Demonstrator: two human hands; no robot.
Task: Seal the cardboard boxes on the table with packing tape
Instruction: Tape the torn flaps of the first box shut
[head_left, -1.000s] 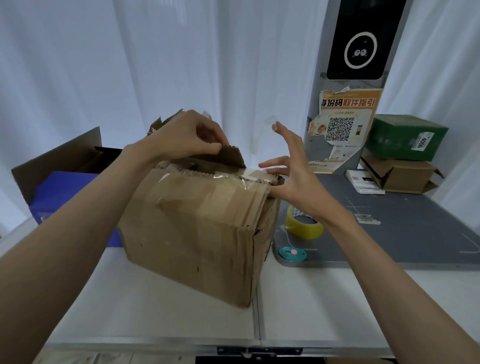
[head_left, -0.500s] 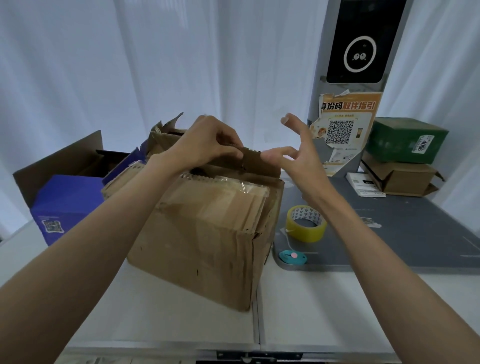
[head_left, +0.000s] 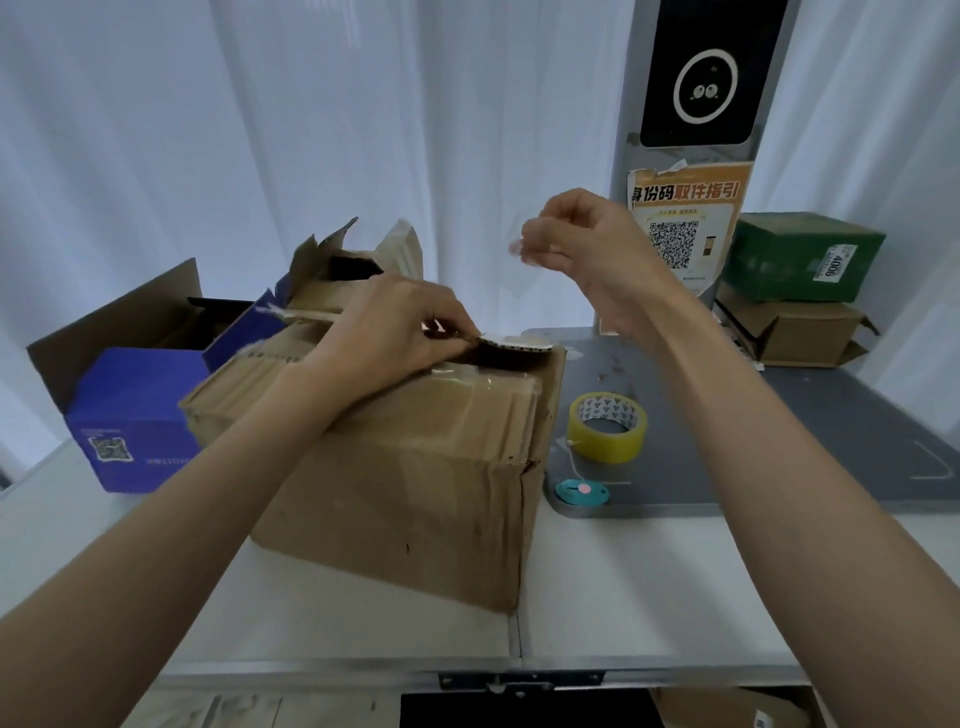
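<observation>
The task looks to be at an early stage, with nothing freshly sealed as far as the view shows. The large cardboard box sits in the middle of the white table, its creased top carrying only old, wrinkled clear tape, and its far flaps stand loose. The left hand rests on the box top near the far right edge and pinches the torn flap edge between thumb and fingers, holding it down. The right hand is raised above and to the right of the box, fingers curled together as if pinching something thin and clear; it is too blurred to tell whether that is a scrap of tape, so what it holds cannot be told. The yellow roll of packing tape lies untouched on the grey mat just right of the box, with a small teal cutter near it. Left of the big box, the blue box stands open, and behind it another brown carton is open too. So, by my reading, closing the flaps, pulling tape and sealing every box all remain.
</observation>
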